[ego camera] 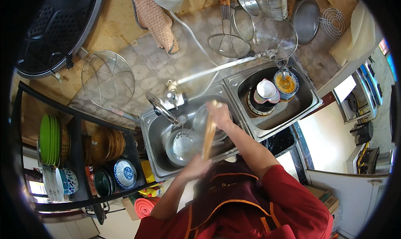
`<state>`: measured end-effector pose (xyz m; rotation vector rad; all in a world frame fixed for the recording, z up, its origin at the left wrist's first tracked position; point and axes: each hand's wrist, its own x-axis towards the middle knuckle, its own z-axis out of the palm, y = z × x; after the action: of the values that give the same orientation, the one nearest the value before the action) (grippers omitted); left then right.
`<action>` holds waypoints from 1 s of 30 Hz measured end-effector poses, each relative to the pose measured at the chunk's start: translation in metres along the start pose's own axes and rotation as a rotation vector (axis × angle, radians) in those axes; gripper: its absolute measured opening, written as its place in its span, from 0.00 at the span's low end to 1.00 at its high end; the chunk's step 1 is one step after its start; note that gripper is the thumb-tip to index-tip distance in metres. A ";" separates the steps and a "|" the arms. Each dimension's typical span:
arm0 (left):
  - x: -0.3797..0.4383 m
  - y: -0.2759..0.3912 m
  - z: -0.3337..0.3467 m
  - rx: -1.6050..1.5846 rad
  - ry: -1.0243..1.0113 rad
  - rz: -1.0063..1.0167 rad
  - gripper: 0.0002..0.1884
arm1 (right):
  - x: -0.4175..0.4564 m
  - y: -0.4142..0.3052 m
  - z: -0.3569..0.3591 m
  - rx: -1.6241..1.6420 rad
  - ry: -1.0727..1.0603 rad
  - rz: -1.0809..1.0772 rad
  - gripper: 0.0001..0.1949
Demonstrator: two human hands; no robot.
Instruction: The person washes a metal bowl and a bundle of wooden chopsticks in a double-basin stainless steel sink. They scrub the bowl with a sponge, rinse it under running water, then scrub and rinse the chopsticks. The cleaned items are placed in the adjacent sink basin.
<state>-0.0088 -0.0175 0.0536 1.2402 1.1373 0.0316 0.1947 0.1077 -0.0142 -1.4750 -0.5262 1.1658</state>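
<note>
Over the left sink basin [156, 145], a bundle of light wooden sticks, seemingly chopsticks [209, 138], spans my two hands, blurred by motion. My right hand [218, 115] grips its far end; my left hand [196, 167] is closed around the near end. Beneath and to the left, a clear bowl [175, 153] sits under the curved metal faucet [159, 106], with foamy-looking water in it. Another clear or shiny bowl [200, 118] lies behind the sticks, partly hidden by my right hand and forearm.
The right basin [289, 115] holds stacked cups [266, 88] on a dark pot and bowls [285, 82] under a second tap. Strainers [275, 38] hang behind; another strainer [108, 79] hangs left. A dark dish rack [76, 142] with plates and bowls stands left.
</note>
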 end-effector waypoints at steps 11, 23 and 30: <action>0.023 -0.012 -0.019 -0.714 -0.049 -0.007 0.14 | -0.025 0.017 -0.031 0.614 -0.634 0.575 0.19; 0.046 -0.029 -0.012 -0.092 -0.032 0.081 0.11 | -0.044 0.032 -0.012 0.494 -0.105 0.386 0.23; 0.020 -0.021 0.001 0.597 0.263 0.220 0.21 | 0.005 0.021 -0.018 0.585 -0.146 0.195 0.11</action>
<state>-0.0090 -0.0152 0.0247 1.9347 1.2773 0.0219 0.2072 0.0974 -0.0371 -0.9536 -0.1136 1.4383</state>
